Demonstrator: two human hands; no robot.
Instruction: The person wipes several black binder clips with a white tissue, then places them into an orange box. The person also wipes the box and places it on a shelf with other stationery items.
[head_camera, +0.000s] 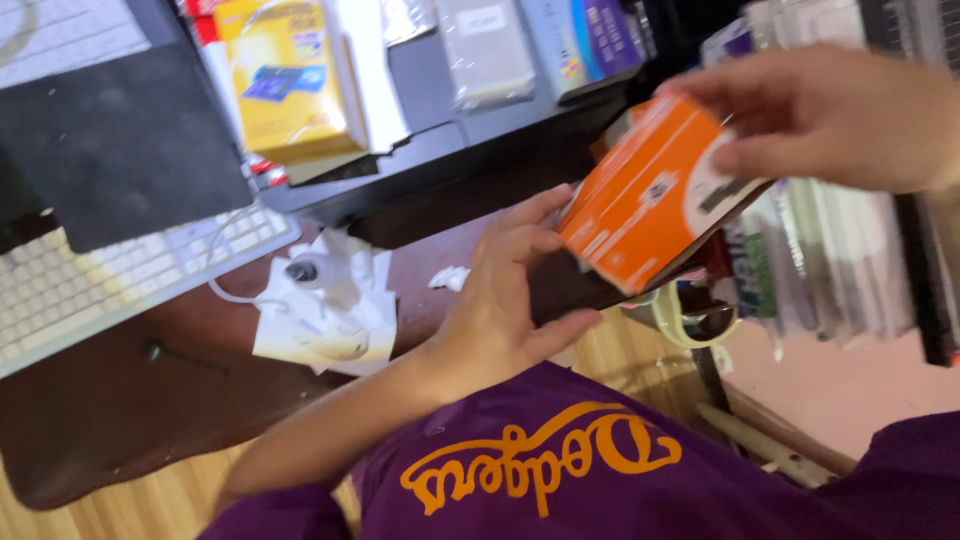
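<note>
Orange box held mid-air, right of the white keyboard & above desk edge. Right hand grips its far top end; left hand open, fingers touching near-left side.

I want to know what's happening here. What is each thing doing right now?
Orange cardboard box: closed, tilted, held in the air.
Right hand: gripping the box's top end.
Left hand: fingers touching the box's lower edge.
White keyboard: flat on the brown desk.
</note>
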